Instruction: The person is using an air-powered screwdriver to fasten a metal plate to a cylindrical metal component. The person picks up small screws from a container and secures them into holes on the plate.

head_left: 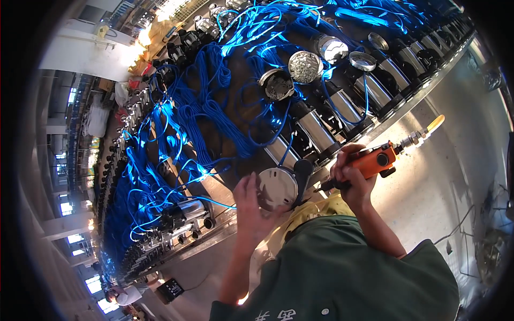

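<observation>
An orange air screwdriver point(375, 161) is gripped in my right hand point(354, 179), its dark tip pointing left toward a round metal plate. The plate point(277, 188) is pale and shiny with small slots near its rim, and appears to be the end of a steel pump lying at the bench edge. My left hand point(252, 211) holds the plate at its left and lower edge, fingers on one side and thumb below. A dark rounded part point(303, 170) sits against the plate's right side. Between the driver's tip and the plate there is a gap.
Steel pump cylinders point(318, 128) line the bench edge, with coiled blue cables point(214, 117) behind them. Round metal bowls point(305, 67), some holding small parts, stand among them. A yellow hose point(436, 123) runs from the driver. Another person point(128, 294) is far off at lower left.
</observation>
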The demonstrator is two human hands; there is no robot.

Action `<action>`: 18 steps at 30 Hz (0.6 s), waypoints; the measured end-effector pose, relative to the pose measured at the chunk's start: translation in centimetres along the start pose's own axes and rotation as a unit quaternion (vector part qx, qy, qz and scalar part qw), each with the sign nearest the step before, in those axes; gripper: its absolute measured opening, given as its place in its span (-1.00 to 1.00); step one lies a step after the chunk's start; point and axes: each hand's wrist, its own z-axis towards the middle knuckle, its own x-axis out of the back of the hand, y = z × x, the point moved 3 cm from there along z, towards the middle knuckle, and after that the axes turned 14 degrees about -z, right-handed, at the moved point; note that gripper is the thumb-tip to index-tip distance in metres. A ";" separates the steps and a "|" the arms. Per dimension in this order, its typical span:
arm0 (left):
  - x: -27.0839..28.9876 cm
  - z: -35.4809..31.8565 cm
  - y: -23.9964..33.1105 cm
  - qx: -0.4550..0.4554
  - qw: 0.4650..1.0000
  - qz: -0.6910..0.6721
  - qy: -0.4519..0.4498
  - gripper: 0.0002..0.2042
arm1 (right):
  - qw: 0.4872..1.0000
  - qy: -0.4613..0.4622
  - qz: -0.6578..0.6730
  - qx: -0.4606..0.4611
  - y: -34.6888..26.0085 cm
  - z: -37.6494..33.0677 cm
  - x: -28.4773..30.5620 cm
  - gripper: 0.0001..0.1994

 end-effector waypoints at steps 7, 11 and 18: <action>-1.3 0.8 0.1 -0.087 0.996 0.002 -0.012 -0.16 | 0.999 0.026 0.012 -0.036 1.1 -0.5 0.6 -0.64; -2.6 0.3 1.3 -0.077 0.993 0.088 0.022 -0.12 | 0.997 0.045 0.020 -0.059 1.7 -0.7 1.3 -0.64; -4.4 0.2 -0.4 -0.068 0.993 -0.021 0.098 0.01 | 0.995 0.057 0.016 -0.078 1.7 -0.5 2.4 -0.65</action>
